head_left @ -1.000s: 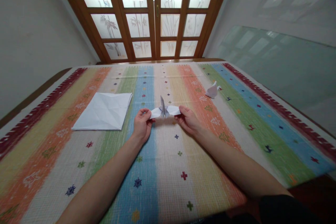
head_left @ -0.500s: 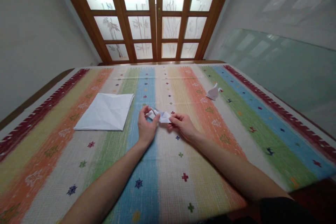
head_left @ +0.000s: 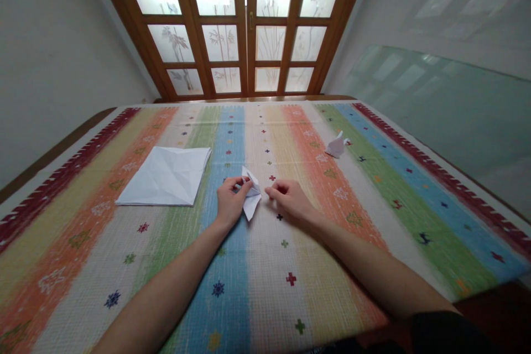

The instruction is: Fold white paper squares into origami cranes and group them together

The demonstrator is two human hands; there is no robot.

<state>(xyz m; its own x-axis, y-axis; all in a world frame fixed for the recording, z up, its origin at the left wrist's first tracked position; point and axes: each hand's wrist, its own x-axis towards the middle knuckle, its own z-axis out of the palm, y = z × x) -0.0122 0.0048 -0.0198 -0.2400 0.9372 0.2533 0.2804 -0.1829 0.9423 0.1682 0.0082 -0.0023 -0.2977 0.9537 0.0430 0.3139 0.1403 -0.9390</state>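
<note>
My left hand [head_left: 230, 199] pinches a small folded white paper figure [head_left: 251, 197] just above the striped tablecloth [head_left: 265, 265]. The figure hangs with its point down beside my fingers. A little to the right, my right hand [head_left: 288, 198] rests on the cloth with its fingers curled loosely and nothing visible in them. It is close to the figure without touching it.
A stack of creased white paper sheets [head_left: 166, 175] lies to the left. A finished white paper figure [head_left: 337, 146] stands at the back right. Wooden glazed doors [head_left: 244, 27] rise behind the table, and a glass panel [head_left: 440, 105] leans on the right.
Both hands held the figure by its wings a second ago. The wings have been folded in; my right hand has let go, and my left hand now holds it alone.
</note>
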